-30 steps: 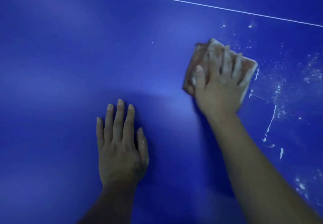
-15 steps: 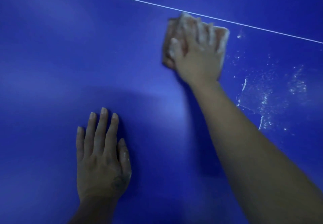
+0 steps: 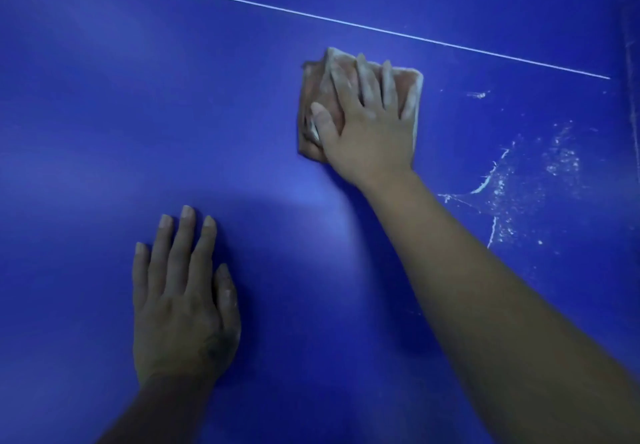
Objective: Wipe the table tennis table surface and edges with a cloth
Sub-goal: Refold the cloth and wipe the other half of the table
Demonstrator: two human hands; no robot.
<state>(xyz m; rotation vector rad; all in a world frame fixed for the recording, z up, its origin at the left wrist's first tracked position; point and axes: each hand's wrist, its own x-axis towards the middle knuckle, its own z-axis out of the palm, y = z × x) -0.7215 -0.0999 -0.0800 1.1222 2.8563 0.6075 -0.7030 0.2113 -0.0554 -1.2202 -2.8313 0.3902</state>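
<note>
The blue table tennis table (image 3: 121, 114) fills the view, with a thin white line (image 3: 346, 21) running across its far part. A folded pinkish cloth (image 3: 310, 97) lies flat on the surface just below that line. My right hand (image 3: 367, 128) presses on the cloth with straight, spread fingers dusted white. Nearer me and to the left, my left hand (image 3: 183, 305) rests flat on the table, fingers straight, holding nothing.
White powdery smears and streaks (image 3: 502, 180) cover the table to the right of the cloth. A small white smudge (image 3: 478, 94) lies nearer the line. The table's right edge (image 3: 633, 97) shows at the far right.
My right hand pushed the cloth up to the white line, then drew it back slightly toward me. My left hand stayed flat in place.
</note>
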